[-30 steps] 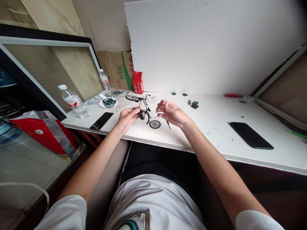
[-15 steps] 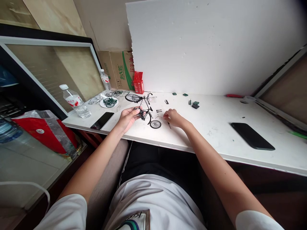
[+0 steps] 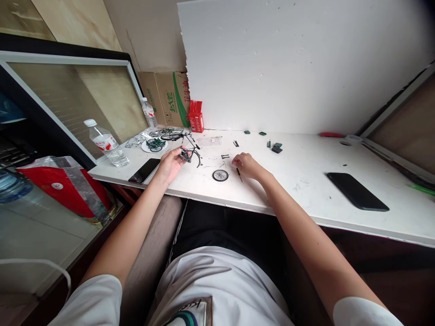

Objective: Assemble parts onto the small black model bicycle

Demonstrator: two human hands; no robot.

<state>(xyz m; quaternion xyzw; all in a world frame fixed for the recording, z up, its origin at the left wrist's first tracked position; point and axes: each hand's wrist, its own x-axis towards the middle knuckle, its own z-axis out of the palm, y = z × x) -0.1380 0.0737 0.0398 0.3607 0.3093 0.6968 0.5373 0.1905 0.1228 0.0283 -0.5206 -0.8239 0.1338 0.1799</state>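
Observation:
My left hand (image 3: 172,165) grips a small black model bicycle (image 3: 190,154) by its lower middle, above the white table. One wheel is on the bicycle, at its far left end; the near fork has none. A loose spoked wheel (image 3: 220,175) lies on the table between my hands. Just right of it, my right hand (image 3: 245,165) rests low with curled fingers; whatever is at its fingertips is too small to make out. Close by are a thin black rod (image 3: 239,174), a small black part (image 3: 225,156) and another dark part (image 3: 236,143).
A white dish (image 3: 163,149) with green parts, two water bottles (image 3: 108,146) and a phone (image 3: 144,171) are at the left. Red box (image 3: 196,117) at the back. Green pieces (image 3: 277,147) lie right of centre, and a black slab (image 3: 357,191) farther right.
My left hand has moved left with the bicycle, away from the loose wheel. My right hand has barely shifted.

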